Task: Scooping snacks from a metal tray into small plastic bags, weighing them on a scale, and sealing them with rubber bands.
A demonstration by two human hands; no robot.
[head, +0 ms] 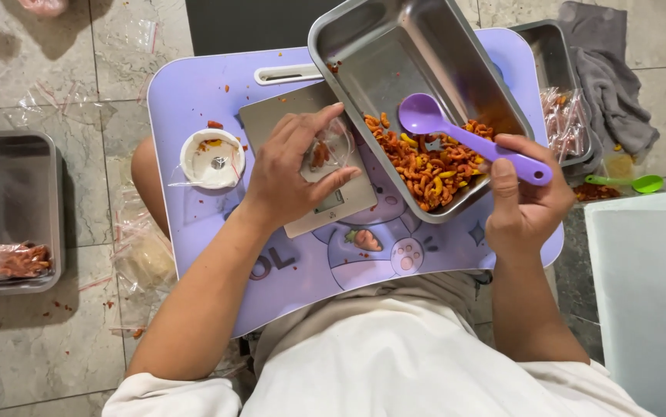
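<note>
**Now scooping: spoon in the tray, bag waiting on the scale**

Right now we're mid-portioning, by the look of it. The right hand [530,205] has its fingers wrapped shut around the handle of a purple spoon [468,137], bowl lifted just above the orange-and-yellow macaroni snacks [429,166] heaped in the low corner of a tilted steel tray [394,54]. The left hand [294,166] lies palm-down on the kitchen scale [325,202], fingers pinching a small clear bag [331,147] with a few pieces already inside, right beside the tray's rim.

My read: the next move calls for a loaded spoon carried a short way left, and the bag's mouth held open and steady. Both forearms reach forward over the purple lap bench [194,93], right wrist cocked inward.
</note>
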